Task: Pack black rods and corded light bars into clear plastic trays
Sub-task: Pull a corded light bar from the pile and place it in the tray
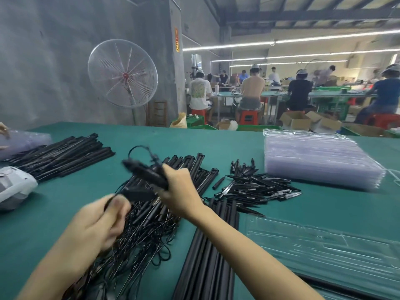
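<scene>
The right hand clenches a black corded light bar, lifting it free of the tangled pile. The left hand's fingers pinch its thin black cord, likely to straighten it for the clear plastic tray beyond the right fingers.

Corded light bar: motion-blurred; outline and cord loop smeared, end detail unreadable.
Right hand: fingers hidden behind the bar; grip partly unseen.
Left hand: blurred; fingertips soft, the dark piece pinched there indistinct.
Cord pile: lower part hidden under the left forearm, cut off at the bottom edge.
Long black rods: crossed by the right forearm, cut off at the bottom edge.
Clear tray: cut off at the right edge; compartments hard to trace.
White device: cut off at the left edge.
Another person's hand: mostly out of frame.
Background workers: blurred, too small for detail.
</scene>
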`<control>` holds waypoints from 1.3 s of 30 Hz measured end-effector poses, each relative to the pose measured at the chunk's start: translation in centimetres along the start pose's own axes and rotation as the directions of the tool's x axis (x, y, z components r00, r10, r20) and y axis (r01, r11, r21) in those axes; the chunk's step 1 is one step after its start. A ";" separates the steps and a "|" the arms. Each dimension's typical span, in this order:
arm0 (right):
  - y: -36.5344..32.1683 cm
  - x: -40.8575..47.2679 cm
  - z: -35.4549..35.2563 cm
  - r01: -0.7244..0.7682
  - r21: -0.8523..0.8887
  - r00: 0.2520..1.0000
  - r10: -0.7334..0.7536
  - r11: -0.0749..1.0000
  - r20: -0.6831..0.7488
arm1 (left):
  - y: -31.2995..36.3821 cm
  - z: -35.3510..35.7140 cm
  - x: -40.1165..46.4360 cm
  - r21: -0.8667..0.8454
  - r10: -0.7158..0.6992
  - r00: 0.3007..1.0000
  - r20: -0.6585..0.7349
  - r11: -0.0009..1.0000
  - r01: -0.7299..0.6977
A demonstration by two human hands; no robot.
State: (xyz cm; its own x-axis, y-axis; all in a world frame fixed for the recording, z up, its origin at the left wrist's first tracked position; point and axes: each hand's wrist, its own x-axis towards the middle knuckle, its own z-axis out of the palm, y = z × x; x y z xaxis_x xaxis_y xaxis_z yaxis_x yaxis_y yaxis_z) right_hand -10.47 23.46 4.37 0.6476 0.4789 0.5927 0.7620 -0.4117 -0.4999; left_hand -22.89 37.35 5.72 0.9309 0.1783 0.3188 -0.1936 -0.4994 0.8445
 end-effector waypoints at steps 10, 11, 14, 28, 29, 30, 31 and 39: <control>2.1 -1.2 -6.6 -0.040 0.748 0.966 0.218 0.663 -0.141 | 9.3 4.7 8.0 -0.488 0.040 0.999 0.019 0.873 -0.026; 2.1 -1.4 -6.7 -0.046 0.777 0.970 0.214 0.628 -0.115 | 9.9 5.3 8.8 -0.518 0.038 0.998 0.041 0.855 -0.012; 2.2 -1.6 -7.4 -0.113 0.853 0.970 0.243 0.510 -0.017 | 10.9 7.2 10.4 -0.577 0.060 0.994 0.089 0.817 0.002; 1.6 -3.2 -12.5 -0.126 0.791 0.991 0.104 0.599 0.079 | 14.1 8.5 11.0 -0.679 0.231 0.973 0.002 0.714 -0.168; 1.3 -3.2 -12.7 -0.112 0.805 0.993 0.099 0.582 0.067 | 13.7 8.3 10.5 -0.528 0.268 0.963 -0.014 0.816 -0.235; 1.1 -3.2 -12.8 -0.110 0.815 0.993 0.105 0.568 0.060 | 13.3 8.1 9.9 -0.392 0.288 0.957 -0.030 0.877 -0.277; 0.9 -3.1 -13.0 -0.120 0.817 0.990 0.125 0.564 0.059 | 12.8 7.8 9.1 -0.297 0.278 0.959 -0.045 0.913 -0.279; 0.2 -2.1 -12.3 -0.148 0.850 0.951 0.310 0.505 -0.018 | 6.0 10.1 -1.7 0.360 0.372 0.916 -0.147 0.883 -0.301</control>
State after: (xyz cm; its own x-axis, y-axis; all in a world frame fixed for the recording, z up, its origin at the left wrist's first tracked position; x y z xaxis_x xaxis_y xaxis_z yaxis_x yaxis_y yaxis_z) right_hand -11.72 12.85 10.79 0.8518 0.3134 0.4199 0.2925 0.3805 -0.8773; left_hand -22.51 25.50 5.94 0.7354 0.1020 0.6699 -0.3399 -0.7997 0.4949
